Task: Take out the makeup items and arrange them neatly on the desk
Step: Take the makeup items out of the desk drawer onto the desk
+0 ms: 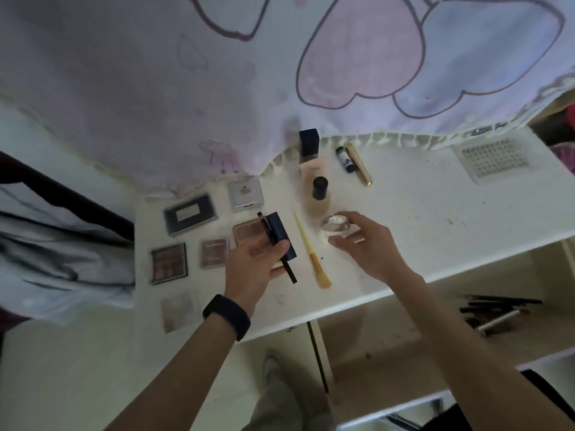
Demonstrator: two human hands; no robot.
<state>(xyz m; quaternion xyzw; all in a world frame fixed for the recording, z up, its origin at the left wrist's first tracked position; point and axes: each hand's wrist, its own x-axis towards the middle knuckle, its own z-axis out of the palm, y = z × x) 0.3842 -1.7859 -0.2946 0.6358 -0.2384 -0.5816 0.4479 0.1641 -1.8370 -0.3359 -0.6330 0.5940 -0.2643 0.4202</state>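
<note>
My left hand point(259, 259) grips a dark blue box point(281, 233) together with a thin black pencil point(277, 248) above the white desk point(435, 219). My right hand point(365, 241) holds a round clear jar point(337, 227) that sits on the desk by a foundation bottle with a black cap point(319, 194). A yellow-handled brush point(311, 253) lies between the hands. Several palettes and compacts point(169, 262) lie in rows at the desk's left. A second bottle with a dark cap point(309, 144), a small blue-and-white tube point(345, 159) and a gold tube point(359, 163) lie further back.
A heart-patterned curtain point(280, 73) hangs over the desk's back edge. A clear gridded tray point(491, 158) sits at the back right. Below the desk, a shelf at the right holds loose brushes and pencils point(494, 311). A bed frame and bedding point(62, 237) stand at the left.
</note>
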